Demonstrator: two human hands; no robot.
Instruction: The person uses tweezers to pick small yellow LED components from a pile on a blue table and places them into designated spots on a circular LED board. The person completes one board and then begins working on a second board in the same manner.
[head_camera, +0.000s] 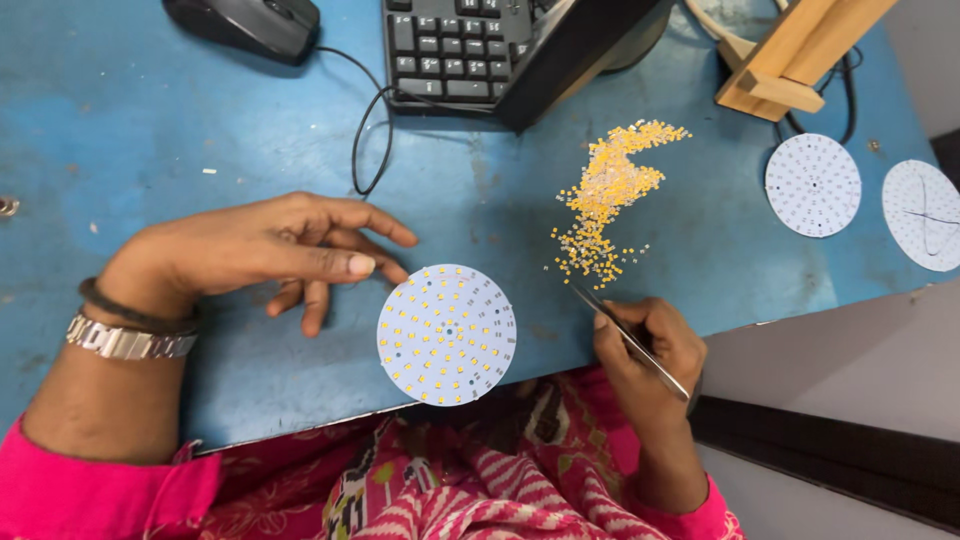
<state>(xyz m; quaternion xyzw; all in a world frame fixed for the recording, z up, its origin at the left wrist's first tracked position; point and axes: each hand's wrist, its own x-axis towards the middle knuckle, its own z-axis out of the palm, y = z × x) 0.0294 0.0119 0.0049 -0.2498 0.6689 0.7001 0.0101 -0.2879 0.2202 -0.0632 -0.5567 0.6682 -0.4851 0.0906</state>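
Note:
A round white circuit board (446, 334) dotted with small yellow chips lies at the front edge of the blue table (180, 130). My left hand (262, 251) rests on the table just left of the board, fingers spread, thumb tip near the board's rim, holding nothing. My right hand (644, 345) grips thin metal tweezers (628, 341) whose tip points up-left toward a loose pile of tiny yellow chips (603, 195). The tweezer tip sits just below the pile's lower edge.
A black keyboard (455, 45) and a black mouse (245, 22) with its cable lie at the back. A wooden stand (790, 55) is at the back right. Two more round white boards (812, 185) (922, 214) lie at the right.

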